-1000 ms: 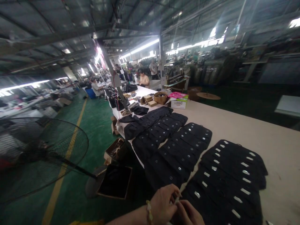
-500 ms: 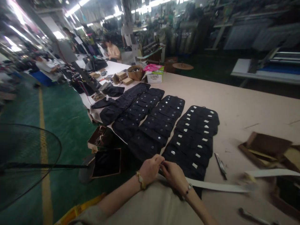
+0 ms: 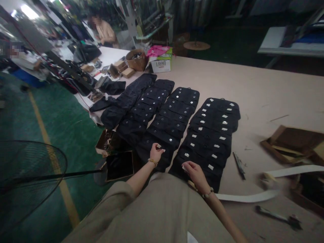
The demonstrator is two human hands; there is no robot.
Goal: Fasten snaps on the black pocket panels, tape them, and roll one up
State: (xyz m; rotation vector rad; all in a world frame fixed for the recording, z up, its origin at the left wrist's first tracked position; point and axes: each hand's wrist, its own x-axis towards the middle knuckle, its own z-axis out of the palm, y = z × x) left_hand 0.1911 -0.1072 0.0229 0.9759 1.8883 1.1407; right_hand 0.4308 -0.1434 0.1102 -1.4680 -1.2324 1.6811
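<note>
My left hand (image 3: 155,154) is over the lower end of a black fabric panel with metal eyelets (image 3: 165,123). Small white tape pieces (image 3: 163,150) stick out between its thumb and fingers. My right hand (image 3: 197,173) pinches another small white piece (image 3: 184,168), mostly hidden by the fingers, above the near end of the rightmost black panel (image 3: 206,128). Two rows of white tape pieces (image 3: 214,156) lie along that panel. Beside my right wrist runs a long white tape strip (image 3: 245,197), leading toward a blurred roll at the right.
To the right lie a dark-handled cutter (image 3: 239,165), a metal tool (image 3: 277,216) and an open brown box (image 3: 291,140). More black panels (image 3: 134,98) extend leftward. A white-green carton (image 3: 161,65) and a round basket (image 3: 136,60) stand behind. A fan (image 3: 30,175) is at left; a co-worker (image 3: 105,32) sits farther back.
My hands were together at the near edge; now they are apart, the left farther forward over the eyelet panel, the right above the rightmost panel. White pieces now show in them. The view has tilted down.
</note>
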